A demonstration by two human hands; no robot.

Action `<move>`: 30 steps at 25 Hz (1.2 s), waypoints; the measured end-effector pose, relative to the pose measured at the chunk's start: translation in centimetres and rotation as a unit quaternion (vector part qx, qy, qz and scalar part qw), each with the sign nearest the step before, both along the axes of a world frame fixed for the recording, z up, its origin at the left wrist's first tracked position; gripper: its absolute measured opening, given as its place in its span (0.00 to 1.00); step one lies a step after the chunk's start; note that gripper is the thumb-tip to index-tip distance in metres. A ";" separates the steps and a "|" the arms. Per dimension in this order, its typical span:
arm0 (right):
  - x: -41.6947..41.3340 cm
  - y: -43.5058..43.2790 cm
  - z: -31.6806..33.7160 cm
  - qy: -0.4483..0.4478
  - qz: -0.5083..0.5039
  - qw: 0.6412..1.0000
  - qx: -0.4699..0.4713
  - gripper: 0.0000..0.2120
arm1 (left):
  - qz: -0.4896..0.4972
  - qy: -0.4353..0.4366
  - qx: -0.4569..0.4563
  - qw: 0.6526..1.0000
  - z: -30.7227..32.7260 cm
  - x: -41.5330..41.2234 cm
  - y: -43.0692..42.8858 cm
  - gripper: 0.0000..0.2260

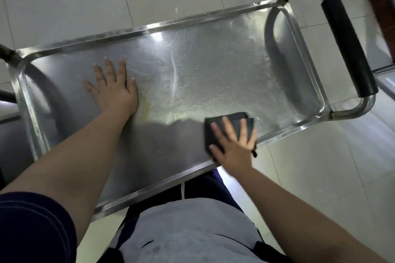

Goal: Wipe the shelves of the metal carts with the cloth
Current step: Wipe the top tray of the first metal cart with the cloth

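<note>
A person's right hand [233,145], fingers spread flat, presses a folded dark grey cloth [226,128] onto the near right corner of a scratched stainless-steel cart shelf [192,66] with a raised rim. The left hand [113,87] rests palm-down, fingers straight, on the shelf's left half. A black foam-sleeved tubular handle [348,49] curves at the right end, above glossy pale floor tiles [64,6].
</note>
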State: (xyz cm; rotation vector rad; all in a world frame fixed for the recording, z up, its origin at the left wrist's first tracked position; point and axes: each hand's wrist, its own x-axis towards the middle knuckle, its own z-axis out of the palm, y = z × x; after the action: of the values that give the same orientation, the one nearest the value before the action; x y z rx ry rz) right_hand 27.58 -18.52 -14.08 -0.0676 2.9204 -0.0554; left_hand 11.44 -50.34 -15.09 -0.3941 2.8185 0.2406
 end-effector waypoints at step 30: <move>-23.5 -8.5 -0.3 -0.015 0.092 0.995 -0.045 0.29 | 0.026 0.075 0.014 0.997 -2.1 -0.2 -0.6 0.26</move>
State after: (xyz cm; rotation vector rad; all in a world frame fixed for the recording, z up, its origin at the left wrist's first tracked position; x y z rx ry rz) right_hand 4.11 -27.01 -14.40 -0.3468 2.8671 -0.1565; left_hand 11.19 -50.99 -17.21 -0.4607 2.9503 0.3319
